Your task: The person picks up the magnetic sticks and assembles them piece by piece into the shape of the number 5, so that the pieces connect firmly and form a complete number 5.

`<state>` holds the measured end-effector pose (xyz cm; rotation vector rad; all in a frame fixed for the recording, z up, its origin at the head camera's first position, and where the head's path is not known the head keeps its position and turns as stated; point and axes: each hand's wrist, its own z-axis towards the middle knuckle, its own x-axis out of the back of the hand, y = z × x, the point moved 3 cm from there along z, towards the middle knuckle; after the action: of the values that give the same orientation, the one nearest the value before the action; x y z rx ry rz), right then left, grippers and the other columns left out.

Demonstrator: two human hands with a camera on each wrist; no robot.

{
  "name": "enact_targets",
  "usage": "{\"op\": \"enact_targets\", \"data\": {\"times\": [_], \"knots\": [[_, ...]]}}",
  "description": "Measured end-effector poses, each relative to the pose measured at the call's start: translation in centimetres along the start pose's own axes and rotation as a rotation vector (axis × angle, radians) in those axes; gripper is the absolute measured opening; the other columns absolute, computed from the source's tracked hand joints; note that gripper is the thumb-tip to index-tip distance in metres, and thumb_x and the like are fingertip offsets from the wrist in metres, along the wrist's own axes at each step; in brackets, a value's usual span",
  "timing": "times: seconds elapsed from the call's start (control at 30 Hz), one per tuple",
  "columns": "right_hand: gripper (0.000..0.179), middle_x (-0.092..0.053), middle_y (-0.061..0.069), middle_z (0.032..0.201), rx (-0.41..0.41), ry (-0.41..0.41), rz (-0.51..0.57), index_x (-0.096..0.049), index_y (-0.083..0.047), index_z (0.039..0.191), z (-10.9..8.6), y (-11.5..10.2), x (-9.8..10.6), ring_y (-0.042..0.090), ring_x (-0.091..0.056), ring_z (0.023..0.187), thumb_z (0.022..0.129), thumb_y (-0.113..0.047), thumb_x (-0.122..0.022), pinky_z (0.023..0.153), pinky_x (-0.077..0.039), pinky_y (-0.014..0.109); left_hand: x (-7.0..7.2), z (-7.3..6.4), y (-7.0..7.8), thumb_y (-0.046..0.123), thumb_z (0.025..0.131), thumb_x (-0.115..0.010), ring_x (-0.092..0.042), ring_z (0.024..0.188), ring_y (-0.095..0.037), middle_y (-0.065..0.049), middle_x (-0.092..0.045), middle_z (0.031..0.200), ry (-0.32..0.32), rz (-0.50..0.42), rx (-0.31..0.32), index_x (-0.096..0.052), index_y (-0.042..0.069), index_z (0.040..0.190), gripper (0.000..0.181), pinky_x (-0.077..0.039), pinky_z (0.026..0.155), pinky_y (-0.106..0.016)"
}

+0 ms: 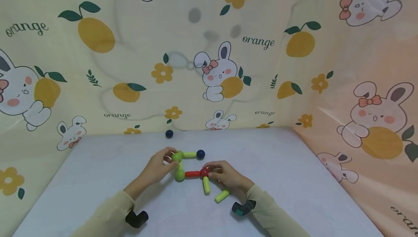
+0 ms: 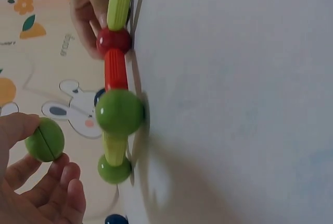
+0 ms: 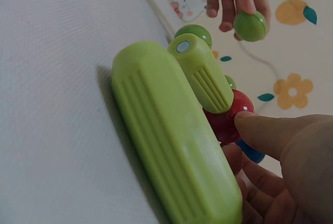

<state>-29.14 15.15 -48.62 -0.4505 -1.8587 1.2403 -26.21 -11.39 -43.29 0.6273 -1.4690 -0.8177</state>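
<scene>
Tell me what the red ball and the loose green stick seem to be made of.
Red ball: probably hard plastic, though painted metal is possible; glossy, with small bright highlights. Loose green stick: likely molded plastic with a satin finish, judging by its even color, rounded edges and ridged side.

- The head view is fairly bright, with soft, even light; the right-hand backdrop (image 1: 375, 193) looks tinted warm orange.
- Both wrist views are dimmer and greyer, their backgrounds slightly soft.
- Broad, soft-edged shadow crosses the white table (image 2: 250, 104) in the left wrist view.
- Small glints mark the large green ball (image 2: 119, 112) and red ball (image 3: 223, 125).
</scene>
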Motion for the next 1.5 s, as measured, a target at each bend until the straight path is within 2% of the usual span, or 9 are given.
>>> {"op": "enact_targets", "data": {"times": [0.17,0.27,0.43,0.57,0.73,0.87,1.07,1.5], "knots": [[0.033,-0.066,0.007,0.126,-0.003,0.001,-0.006,-0.064,-0.019,0.134,0.0,0.0,0.0,0.021,-0.057,0.100,0.102,-0.015,-0.060,0.057,-0.039,0.025,-1.1,-0.7,0.6,0.014,0.092,-0.072,-0.060,0.098,-0.017,-0.005,-0.067,0.112,-0.029,-0.026,-0.002,-0.062,0.012,0.126,0.036,-0.055,0.077,-0.029],[0.033,-0.066,0.007,0.127,-0.002,-0.003,-0.005,-0.064,-0.019,0.135,0.0,0.0,0.0,0.021,-0.057,0.094,0.102,-0.015,-0.060,0.056,-0.038,0.025,-1.8,-1.3,1.0,0.013,0.090,-0.075,-0.060,0.095,-0.016,-0.003,-0.067,0.109,-0.046,-0.039,-0.015,-0.063,0.013,0.122,0.034,-0.055,0.076,-0.028],[0.034,-0.066,0.008,0.127,-0.002,-0.007,-0.005,-0.064,-0.018,0.135,0.0,0.0,0.0,0.019,-0.056,0.085,0.102,-0.016,-0.060,0.054,-0.038,0.025,-3.2,-2.2,1.3,0.014,0.087,-0.078,-0.060,0.092,-0.015,-0.001,-0.068,0.105,-0.097,-0.028,-0.070,-0.064,0.013,0.117,0.032,-0.053,0.075,-0.026],[0.034,-0.067,0.008,0.126,0.002,-0.007,-0.005,-0.064,-0.017,0.135,0.0,-0.1,0.1,0.018,-0.057,0.086,0.101,-0.015,-0.060,0.054,-0.039,0.024,-4.3,-2.8,1.4,0.017,0.086,-0.080,-0.058,0.089,-0.015,0.000,-0.068,0.101,-0.156,-0.026,-0.108,-0.065,0.014,0.114,0.032,-0.048,0.073,-0.023],[0.035,-0.067,0.009,0.126,0.008,-0.015,0.014,-0.063,-0.017,0.137,0.0,-0.1,0.0,0.015,-0.048,0.067,0.102,-0.013,-0.059,0.050,-0.037,0.022,-5.6,-3.7,1.9,0.020,0.085,-0.081,-0.057,0.087,-0.014,0.001,-0.069,0.104,-0.222,-0.008,-0.144,-0.064,0.014,0.111,0.031,-0.047,0.071,-0.021],[0.036,-0.067,0.010,0.126,0.013,-0.015,0.017,-0.062,-0.016,0.137,-0.1,-0.1,0.0,0.013,-0.041,0.055,0.102,-0.013,-0.059,0.048,-0.036,0.021,-6.4,-4.4,2.4,0.021,0.084,-0.082,-0.059,0.084,-0.013,0.003,-0.067,0.097,-0.265,-0.004,-0.162,-0.064,0.014,0.109,0.032,-0.046,0.067,-0.020],[0.036,-0.067,0.010,0.126,0.010,-0.017,0.019,-0.062,-0.016,0.137,-0.1,-0.1,0.0,0.011,-0.040,0.053,0.102,-0.013,-0.059,0.049,-0.036,0.020,-7.3,-4.8,2.8,0.021,0.080,-0.085,-0.058,0.078,-0.011,0.006,-0.064,0.090,-0.280,0.011,-0.158,-0.064,0.017,0.105,0.033,-0.045,0.064,-0.020],[0.032,-0.068,0.010,0.125,0.029,-0.014,-0.001,-0.064,-0.015,0.133,0.0,-0.1,0.0,0.013,-0.042,0.059,0.101,-0.013,-0.059,0.049,-0.036,0.021,-9.0,-5.1,3.3,0.022,0.079,-0.086,-0.055,0.072,-0.007,0.008,-0.064,0.088,-0.346,0.000,-0.116,-0.058,0.020,0.096,0.032,-0.045,0.061,-0.020]]}}
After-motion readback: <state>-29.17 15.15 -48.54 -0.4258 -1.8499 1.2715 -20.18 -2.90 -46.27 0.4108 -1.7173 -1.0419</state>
